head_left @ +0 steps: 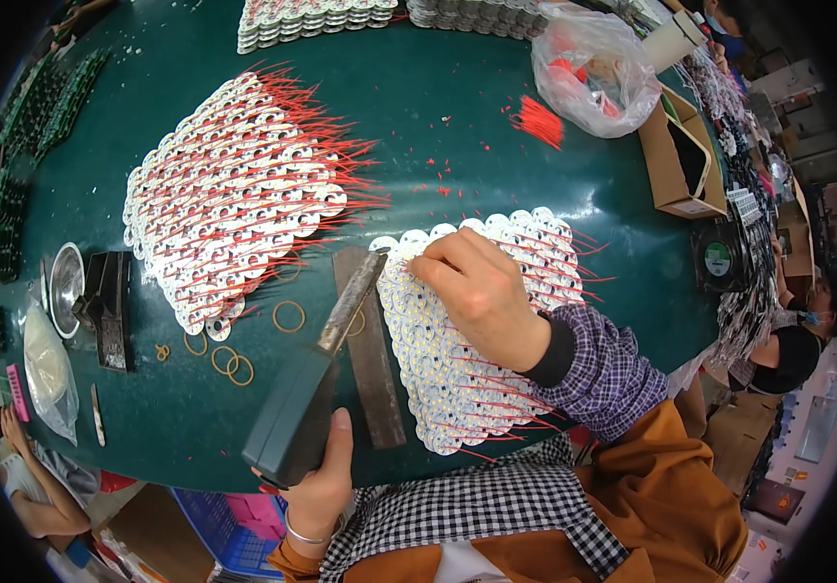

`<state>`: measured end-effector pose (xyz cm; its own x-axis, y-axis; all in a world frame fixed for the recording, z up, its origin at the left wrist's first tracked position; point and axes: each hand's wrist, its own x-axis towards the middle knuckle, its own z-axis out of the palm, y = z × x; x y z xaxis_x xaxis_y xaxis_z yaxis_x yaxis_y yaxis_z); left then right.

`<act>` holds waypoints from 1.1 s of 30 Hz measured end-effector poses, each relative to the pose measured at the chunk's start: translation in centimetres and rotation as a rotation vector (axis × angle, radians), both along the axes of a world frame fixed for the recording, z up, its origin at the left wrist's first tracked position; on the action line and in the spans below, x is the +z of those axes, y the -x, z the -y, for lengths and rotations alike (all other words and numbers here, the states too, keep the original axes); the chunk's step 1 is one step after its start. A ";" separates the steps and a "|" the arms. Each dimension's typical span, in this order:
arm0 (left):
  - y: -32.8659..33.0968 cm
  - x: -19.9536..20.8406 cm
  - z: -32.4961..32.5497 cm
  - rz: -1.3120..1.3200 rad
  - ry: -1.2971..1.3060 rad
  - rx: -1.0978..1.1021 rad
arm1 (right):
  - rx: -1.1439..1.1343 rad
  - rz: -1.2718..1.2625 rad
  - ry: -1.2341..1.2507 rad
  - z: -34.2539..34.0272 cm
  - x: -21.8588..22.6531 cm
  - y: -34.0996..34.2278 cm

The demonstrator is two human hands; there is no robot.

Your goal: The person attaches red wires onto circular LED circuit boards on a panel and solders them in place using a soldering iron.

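Observation:
My left hand [319,491] is wrapped round the dark grey body of a soldering iron [287,423]. Its long, worn metal barrel slants up to the far left corner of a panel of round white LED boards [428,330]. Over that corner my right hand [477,291] is closed in a pinch, fingertips close to the iron's tip; whatever they hold is too small to make out. Red wires stick out along the panel's right and near sides. Left of the panel lies a flat dark metal bar [375,389], partly under the barrel.
Another LED panel [234,194], covered with red wires, lies at the left. Rubber bands [289,317] are scattered near it. Red wires [539,122], a plastic bag [598,73] and a cardboard box [681,160] sit at the far right. Stacked boards [316,24] stand at the back.

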<state>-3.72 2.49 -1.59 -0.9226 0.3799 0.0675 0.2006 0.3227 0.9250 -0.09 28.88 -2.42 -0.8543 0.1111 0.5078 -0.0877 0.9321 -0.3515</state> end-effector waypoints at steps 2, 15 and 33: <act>0.1 0.6 -0.2 0.018 -0.018 -0.009 | -0.020 0.008 -0.008 0.0 0.2 -0.1; -0.5 1.6 -0.9 0.176 0.019 0.073 | 0.035 -0.032 0.014 0.4 0.0 -0.1; -1.0 0.0 1.2 0.049 -0.062 0.030 | 0.026 -0.027 -0.011 0.5 0.0 0.0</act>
